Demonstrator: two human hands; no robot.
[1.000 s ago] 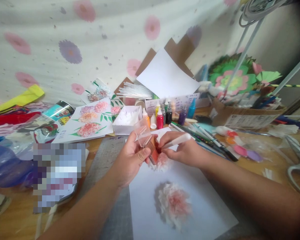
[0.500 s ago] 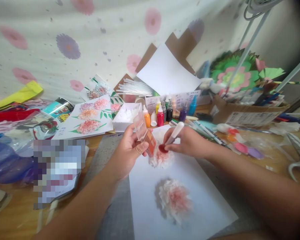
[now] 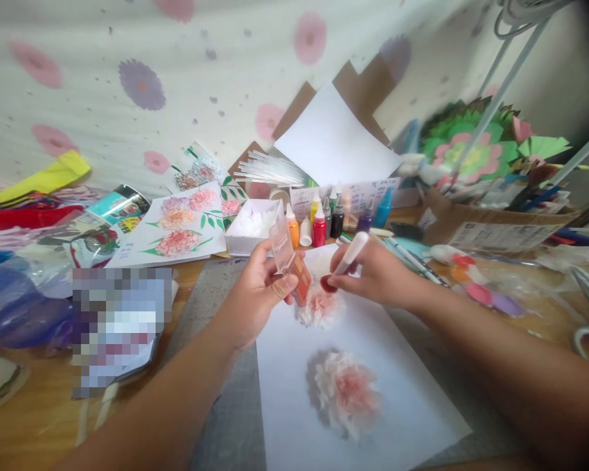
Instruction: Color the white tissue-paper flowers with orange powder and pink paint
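Observation:
My left hand (image 3: 269, 288) grips a small makeup palette (image 3: 298, 281) with its clear lid raised, showing orange-red pans. In my right hand (image 3: 363, 271) is a makeup brush (image 3: 352, 254) with a pale handle, its dark red bristles pointing down. The bristles are close to a white paper flower (image 3: 319, 309) with a pinkish-red middle; whether they touch it I cannot tell. A second white flower with a pink centre (image 3: 348, 396) lies nearer to me. Both flowers rest on a white sheet of paper (image 3: 294, 418).
Beneath the sheet is a grey cutting mat (image 3: 216, 418). Behind my hands stand paint bottles (image 3: 319, 229) and a white box (image 3: 248, 243). A flower painting (image 3: 186, 226) and a phone-like device (image 3: 122, 333) lie left. At right are a cardboard box (image 3: 510, 229) and scissors (image 3: 586, 333).
The view has shifted slightly, so everything sits a little further right. The brush is slightly higher over the far flower. Both hands keep their grips.

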